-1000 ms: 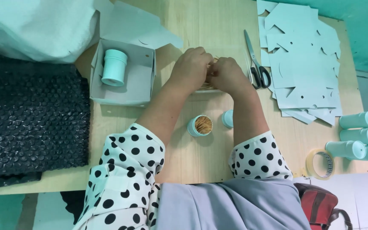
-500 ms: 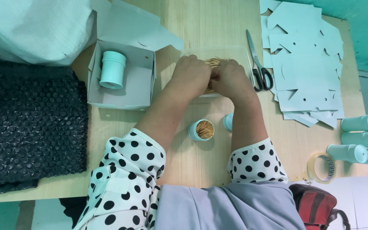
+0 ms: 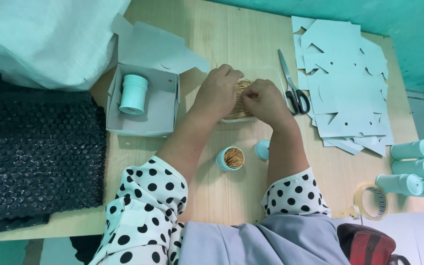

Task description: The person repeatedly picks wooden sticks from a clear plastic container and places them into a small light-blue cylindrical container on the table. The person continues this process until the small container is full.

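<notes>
At table centre, left hand [image 3: 218, 93] and right hand [image 3: 263, 100] both clench a bundle of toothpicks [image 3: 241, 100]. Nearer the body stands an open teal container [image 3: 230, 159] filled with toothpicks. Scissors [image 3: 293, 88] lie just right.

We have bare tabletop [image 3: 251, 44] beyond the hands; the open box [image 3: 143, 105] blocks the left, scissors [image 3: 293, 93] the right, and the filled toothpick tube [image 3: 230, 159] stands nearer us.
</notes>
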